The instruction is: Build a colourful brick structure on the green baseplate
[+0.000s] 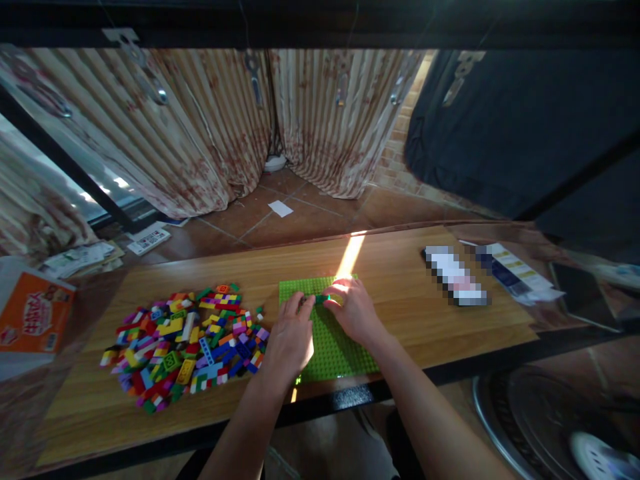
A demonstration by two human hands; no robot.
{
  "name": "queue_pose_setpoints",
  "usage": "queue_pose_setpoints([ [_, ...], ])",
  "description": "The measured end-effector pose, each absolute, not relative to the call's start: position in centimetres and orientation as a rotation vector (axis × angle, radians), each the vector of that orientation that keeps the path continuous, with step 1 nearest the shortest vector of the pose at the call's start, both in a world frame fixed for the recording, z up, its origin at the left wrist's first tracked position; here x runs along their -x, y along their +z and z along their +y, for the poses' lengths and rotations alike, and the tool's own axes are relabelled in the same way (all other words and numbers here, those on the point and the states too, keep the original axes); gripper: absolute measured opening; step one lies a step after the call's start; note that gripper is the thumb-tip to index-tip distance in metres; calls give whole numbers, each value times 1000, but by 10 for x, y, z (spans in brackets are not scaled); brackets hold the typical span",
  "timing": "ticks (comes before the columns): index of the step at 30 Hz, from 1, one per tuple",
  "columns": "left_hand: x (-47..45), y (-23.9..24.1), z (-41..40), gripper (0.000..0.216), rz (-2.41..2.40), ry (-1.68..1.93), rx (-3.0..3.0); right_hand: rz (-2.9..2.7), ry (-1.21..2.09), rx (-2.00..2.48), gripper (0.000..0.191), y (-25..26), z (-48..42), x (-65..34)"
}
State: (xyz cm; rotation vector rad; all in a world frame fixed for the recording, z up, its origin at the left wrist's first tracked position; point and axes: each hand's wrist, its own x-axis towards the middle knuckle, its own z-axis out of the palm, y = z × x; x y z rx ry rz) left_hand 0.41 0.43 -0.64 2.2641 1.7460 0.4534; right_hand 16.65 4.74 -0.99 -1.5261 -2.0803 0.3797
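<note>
A green studded building-block baseplate [333,353] lies on the wooden table in front of me. Over its far part, a small dark green brick [321,300] sits between my two hands. My left hand [293,337] has its fingers bent and closed at the brick's left end. From the other side, my right hand [356,312] curls its thumb and fingers on the right end. My fingers partly hide the brick, and I cannot tell whether it is pressed onto the studs. Left of the baseplate spreads a pile of mixed coloured bricks [186,360].
A phone-like object [455,277], blurred out, lies on the table [400,267] to the right, with printed papers [520,273] beyond it. An orange box [35,313] stands at the far left. Curtains [200,133] hang behind, and a round fan-like object [545,427] is at lower right.
</note>
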Motion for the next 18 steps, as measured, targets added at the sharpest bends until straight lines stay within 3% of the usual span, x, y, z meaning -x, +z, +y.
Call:
queue_pose_setpoints([
  [12,-13,-2,-6,60,1832,249,-2451,-2038,415,1508,9,-11,50,-165],
  [18,-14,-5,-6,56,1833,271,-2479,-1995,455,1504,8,-16,52,-164],
])
